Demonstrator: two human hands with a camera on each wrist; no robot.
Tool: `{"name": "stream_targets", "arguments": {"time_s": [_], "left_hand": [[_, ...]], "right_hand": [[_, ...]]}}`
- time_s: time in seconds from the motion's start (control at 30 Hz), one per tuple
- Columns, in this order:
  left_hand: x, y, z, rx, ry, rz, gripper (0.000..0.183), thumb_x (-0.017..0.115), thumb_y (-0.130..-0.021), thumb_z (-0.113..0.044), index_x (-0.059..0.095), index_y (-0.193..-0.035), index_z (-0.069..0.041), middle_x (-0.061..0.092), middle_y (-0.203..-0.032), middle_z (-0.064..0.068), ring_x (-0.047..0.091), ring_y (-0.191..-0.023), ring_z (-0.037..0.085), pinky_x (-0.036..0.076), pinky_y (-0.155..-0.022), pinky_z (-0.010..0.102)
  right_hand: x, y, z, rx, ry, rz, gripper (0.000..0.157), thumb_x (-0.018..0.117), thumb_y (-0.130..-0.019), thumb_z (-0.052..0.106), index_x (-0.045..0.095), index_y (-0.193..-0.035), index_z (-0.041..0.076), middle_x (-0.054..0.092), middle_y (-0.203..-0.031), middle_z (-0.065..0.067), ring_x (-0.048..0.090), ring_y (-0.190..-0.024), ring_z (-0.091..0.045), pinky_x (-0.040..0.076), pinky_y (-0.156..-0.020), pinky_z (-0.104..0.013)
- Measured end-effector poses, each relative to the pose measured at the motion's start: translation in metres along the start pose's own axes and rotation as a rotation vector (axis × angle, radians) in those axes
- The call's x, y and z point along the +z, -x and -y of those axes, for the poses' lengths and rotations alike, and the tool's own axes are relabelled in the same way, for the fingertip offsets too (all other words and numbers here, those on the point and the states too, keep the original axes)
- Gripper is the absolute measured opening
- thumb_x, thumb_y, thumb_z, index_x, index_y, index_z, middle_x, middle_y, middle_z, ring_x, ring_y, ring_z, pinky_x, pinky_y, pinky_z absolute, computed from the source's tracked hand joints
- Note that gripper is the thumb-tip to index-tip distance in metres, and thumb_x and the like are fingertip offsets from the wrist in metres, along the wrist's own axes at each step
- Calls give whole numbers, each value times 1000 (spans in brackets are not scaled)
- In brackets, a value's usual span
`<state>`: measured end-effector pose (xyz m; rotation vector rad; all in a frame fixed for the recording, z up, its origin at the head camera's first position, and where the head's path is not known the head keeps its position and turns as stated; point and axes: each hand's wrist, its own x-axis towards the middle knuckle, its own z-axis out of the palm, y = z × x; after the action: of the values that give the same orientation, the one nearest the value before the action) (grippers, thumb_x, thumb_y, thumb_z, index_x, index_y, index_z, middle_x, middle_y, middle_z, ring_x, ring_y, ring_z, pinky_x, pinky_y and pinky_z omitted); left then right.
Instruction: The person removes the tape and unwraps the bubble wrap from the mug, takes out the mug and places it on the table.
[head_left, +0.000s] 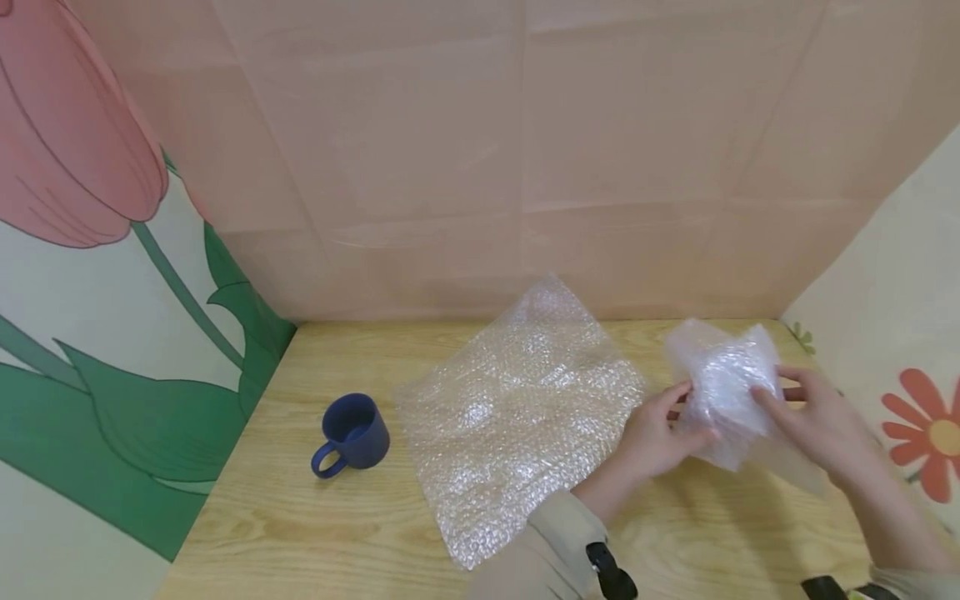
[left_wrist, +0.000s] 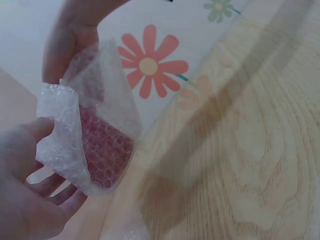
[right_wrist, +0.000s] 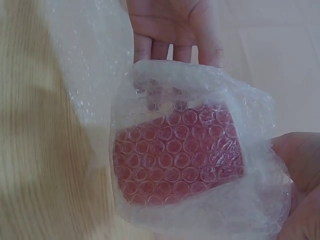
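A bubble-wrapped bundle (head_left: 731, 383) is held up above the right side of the table. Through the clear layers a red object (right_wrist: 177, 155) shows; its exact kind is hidden by the wrap. My left hand (head_left: 660, 433) grips the bundle's left side, thumb on one face and fingers beneath, as the left wrist view (left_wrist: 30, 185) shows. On the other side my right hand (head_left: 817, 421) holds it between thumb and fingers. A loose flap of the wrap (left_wrist: 102, 75) stands out past the red object.
A flat sheet of bubble wrap (head_left: 517, 417) lies across the middle of the wooden table (head_left: 255, 517). To its left a blue mug (head_left: 356, 433) stands upright, handle toward the front left. A pinkish backdrop (head_left: 480, 167) rises behind, with flower-patterned panels at both sides.
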<state>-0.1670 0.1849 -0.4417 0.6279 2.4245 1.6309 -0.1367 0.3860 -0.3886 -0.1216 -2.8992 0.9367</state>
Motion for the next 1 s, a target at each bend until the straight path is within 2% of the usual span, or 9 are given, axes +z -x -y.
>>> {"name": "stream_targets", "arguments": {"time_s": [0.13, 0.57, 0.8, 1.0], "left_hand": [[-10, -1, 5, -7, 21, -24, 62, 73, -77, -34, 46, -133, -31, 54, -124, -16, 56, -98, 0, 46, -70, 12], [-35, -3, 27, -18, 86, -103, 61, 75, -75, -29, 50, -130, -28, 60, -117, -11, 57, -95, 2, 47, -75, 14], [-52, -3, 38, -29, 73, -126, 61, 76, -74, -28, 51, -130, -25, 61, -118, -6, 59, -95, 6, 50, -79, 20], [-67, 3, 46, -100, 95, -141, 62, 77, -72, -28, 51, -129, -28, 60, -118, -8, 59, -97, 7, 50, -78, 20]], "right_hand": [[9, -6, 10, -11, -26, -5, 66, 51, -92, 36, 31, -132, -13, 47, -112, -42, 53, -90, -52, 45, -53, -28], [35, -22, 35, -51, -74, -11, 61, 51, -92, 36, 34, -132, -8, 52, -111, -39, 55, -92, -49, 44, -58, -30], [48, -28, 48, -59, -97, 12, 62, 50, -93, 38, 35, -132, -7, 52, -112, -38, 55, -93, -48, 46, -61, -31], [61, -33, 59, -65, -130, 33, 58, 50, -92, 39, 38, -131, -4, 54, -111, -35, 58, -91, -43, 47, -62, -30]]}}
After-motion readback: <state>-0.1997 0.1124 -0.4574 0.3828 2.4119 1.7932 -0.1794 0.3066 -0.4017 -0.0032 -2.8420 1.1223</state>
